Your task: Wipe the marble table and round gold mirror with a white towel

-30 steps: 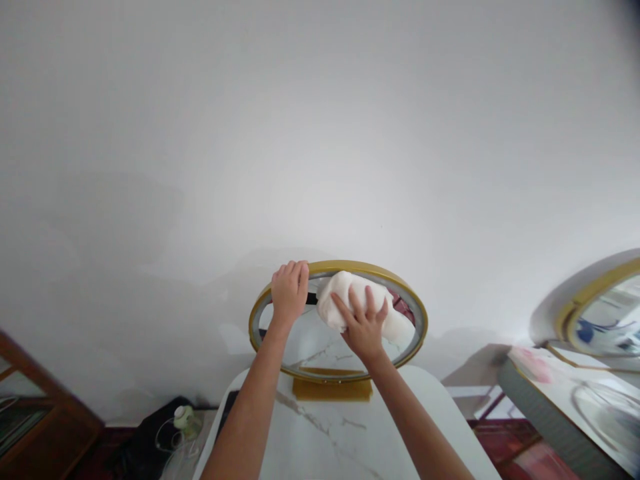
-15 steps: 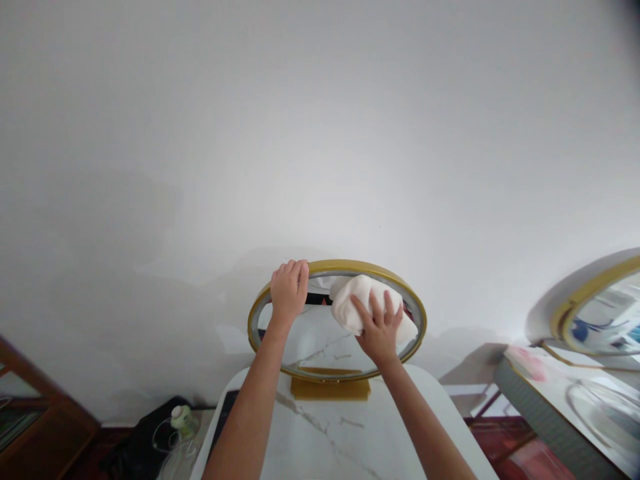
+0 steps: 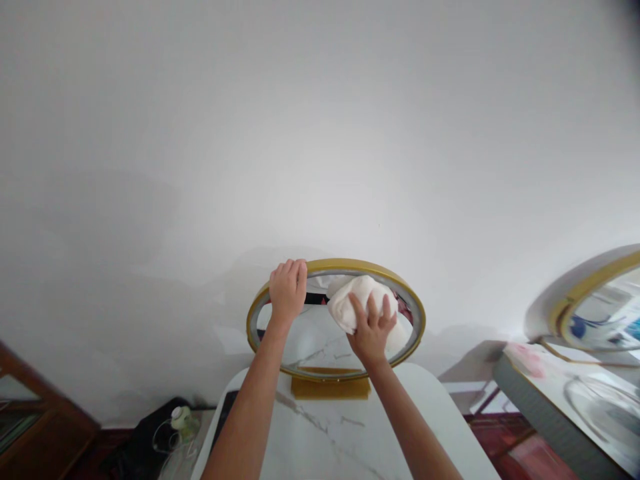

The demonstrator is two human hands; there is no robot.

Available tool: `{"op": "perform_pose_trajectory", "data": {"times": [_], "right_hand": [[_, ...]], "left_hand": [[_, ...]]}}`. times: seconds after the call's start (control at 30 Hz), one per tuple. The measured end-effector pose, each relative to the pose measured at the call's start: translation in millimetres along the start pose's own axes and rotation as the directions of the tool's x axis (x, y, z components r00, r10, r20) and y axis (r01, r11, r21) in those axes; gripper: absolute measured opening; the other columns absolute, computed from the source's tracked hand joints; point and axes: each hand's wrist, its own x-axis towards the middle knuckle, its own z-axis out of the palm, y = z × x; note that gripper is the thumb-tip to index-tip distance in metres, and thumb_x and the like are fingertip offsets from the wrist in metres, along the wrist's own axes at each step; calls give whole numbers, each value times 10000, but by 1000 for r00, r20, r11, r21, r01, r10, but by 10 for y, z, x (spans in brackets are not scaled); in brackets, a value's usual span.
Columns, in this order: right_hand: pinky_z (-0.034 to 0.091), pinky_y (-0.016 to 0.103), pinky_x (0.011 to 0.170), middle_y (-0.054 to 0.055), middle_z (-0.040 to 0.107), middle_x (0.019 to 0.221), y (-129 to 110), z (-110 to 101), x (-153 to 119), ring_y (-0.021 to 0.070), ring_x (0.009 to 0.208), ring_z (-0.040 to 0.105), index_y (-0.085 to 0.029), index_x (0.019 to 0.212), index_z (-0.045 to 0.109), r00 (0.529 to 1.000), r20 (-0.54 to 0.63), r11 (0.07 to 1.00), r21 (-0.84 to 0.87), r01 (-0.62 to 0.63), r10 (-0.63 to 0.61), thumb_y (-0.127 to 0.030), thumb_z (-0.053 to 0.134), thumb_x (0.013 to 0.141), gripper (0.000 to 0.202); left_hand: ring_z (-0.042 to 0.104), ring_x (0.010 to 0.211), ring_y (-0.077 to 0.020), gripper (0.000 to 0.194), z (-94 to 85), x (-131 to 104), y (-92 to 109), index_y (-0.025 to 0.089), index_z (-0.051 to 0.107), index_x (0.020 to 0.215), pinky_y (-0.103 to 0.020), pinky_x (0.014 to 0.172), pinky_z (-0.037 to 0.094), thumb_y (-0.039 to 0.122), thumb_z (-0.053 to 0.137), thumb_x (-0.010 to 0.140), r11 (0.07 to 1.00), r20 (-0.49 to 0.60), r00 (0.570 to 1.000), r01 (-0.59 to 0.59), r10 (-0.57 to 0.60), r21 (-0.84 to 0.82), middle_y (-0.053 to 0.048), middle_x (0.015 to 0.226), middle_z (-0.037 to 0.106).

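Observation:
A gold-framed mirror (image 3: 330, 347) stands on a white marbled table (image 3: 320, 440), its gold base (image 3: 330, 389) resting on the top. My left hand (image 3: 289, 290) is closed over the upper left of the frame, fingertips curled behind the rim. Against the upper right of the glass, my right hand (image 3: 373, 330) presses a bunched white cloth (image 3: 350, 303), with fingers bent over it. Part of the cloth lies under the palm, hidden from me.
Beside the table on the right is another table (image 3: 555, 400) bearing a second gold-framed mirror (image 3: 565, 313). Low on the left are a pale green bottle (image 3: 183, 420), a black bag (image 3: 145, 440) and a brown wooden cabinet (image 3: 45, 413). A white wall (image 3: 320, 133) rises behind.
My right hand and the cloth have shifted slightly left on the glass. The left hand keeps its hold on the frame.

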Motion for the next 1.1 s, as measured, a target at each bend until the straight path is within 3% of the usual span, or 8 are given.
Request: {"op": "perform_pose_trajectory", "data": {"times": [0.23,0.43,0.63,0.87,0.97,1.1], "right_hand": [[79,677,1016,23,373,1431,-530,6,221,361,1354,140,-353,1355,380,959,85,963,17,270,-271,-235,506,800,581],[45,667,1037,-32,333,1454,-461,16,222,314,1365,143,-392,1332,395,910,78,913,14,407,-406,-235,492,818,545],[122,663,1031,2,379,1427,-72,-65,153,362,1339,198,-385,1345,383,955,66,955,-51,292,-289,-245,541,787,597],[224,630,1007,96,373,1399,485,-204,-6,412,1323,214,-331,1352,392,999,41,997,-77,29,-26,-268,612,742,652],[238,627,998,117,366,1390,551,-216,-43,424,1324,201,-302,1346,405,999,26,998,-47,-33,34,-279,613,736,645],[198,657,996,109,378,1392,409,-194,9,430,1328,183,-310,1336,419,999,47,999,-34,-23,25,-287,608,741,624]], "left_hand": [[519,873,-206,349,-38,-4,24,219,568,1002,-322,768,340,305,231,972,1000,12,1000,-22,22,-14,-38,912,612],[519,886,-199,346,-53,-19,16,218,565,1016,-317,792,343,307,233,972,998,4,1000,-29,29,-55,-37,926,609],[516,856,-205,336,-26,-25,12,223,571,1005,-317,757,332,312,248,968,998,-10,999,-38,37,-53,-38,884,605],[516,852,-200,344,-14,-20,3,230,571,1014,-315,749,331,314,241,970,998,-19,999,-28,27,-50,-33,884,606],[516,851,-201,344,-7,-16,13,231,572,1010,-317,747,328,317,241,970,999,-15,999,-31,31,-37,-33,881,607],[514,848,-202,334,0,-9,60,236,572,989,-321,745,323,309,247,969,1000,-24,1000,-12,11,-24,-30,877,608]]}}
